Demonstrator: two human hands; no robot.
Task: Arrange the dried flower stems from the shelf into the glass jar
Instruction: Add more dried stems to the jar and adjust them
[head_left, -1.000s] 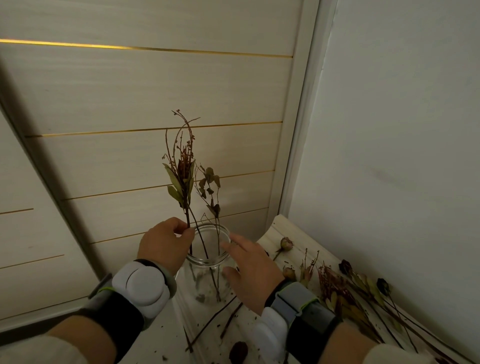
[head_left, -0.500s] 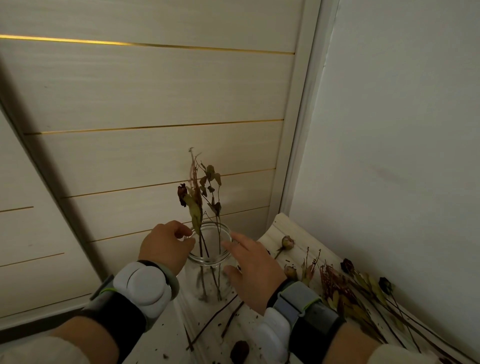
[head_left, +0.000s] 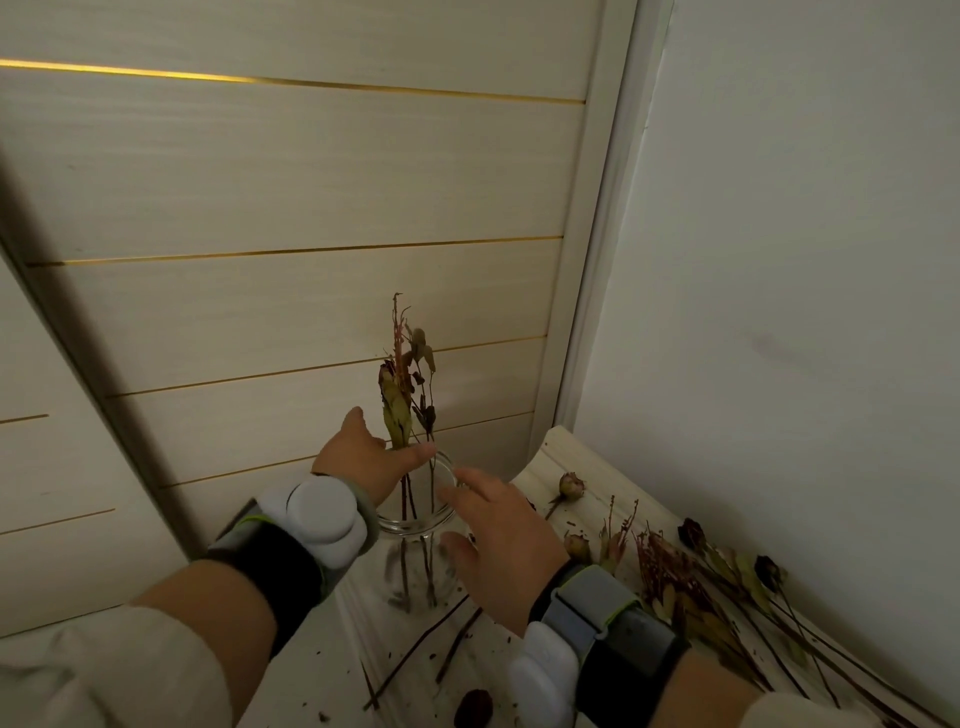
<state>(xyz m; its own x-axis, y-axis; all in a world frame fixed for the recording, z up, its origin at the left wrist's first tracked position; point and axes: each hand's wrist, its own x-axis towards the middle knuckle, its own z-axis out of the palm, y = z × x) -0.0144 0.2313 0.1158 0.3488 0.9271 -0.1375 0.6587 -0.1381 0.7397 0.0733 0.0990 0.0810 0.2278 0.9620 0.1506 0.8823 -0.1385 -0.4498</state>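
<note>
A clear glass jar stands at the left end of the white shelf. Three thin dried stems with withered leaves and a dark bud stand upright in it. My left hand is at the jar's mouth with its fingers apart and its thumb lying across the stems at the rim. On the jar's right side my right hand hovers with fingers spread, fingertips near the rim; whether it touches the glass is unclear. More dried stems lie loose on the shelf to the right.
Two pale rose buds and dark dried roses lie along the white wall on the right. Bare twigs and a dark petal rest in front of the jar. A panelled door with gold strips stands close behind.
The leafy stem held high by my left hand has dropped down into the jar beside the others. My left fingers have spread apart at the rim. My right hand barely moved.
</note>
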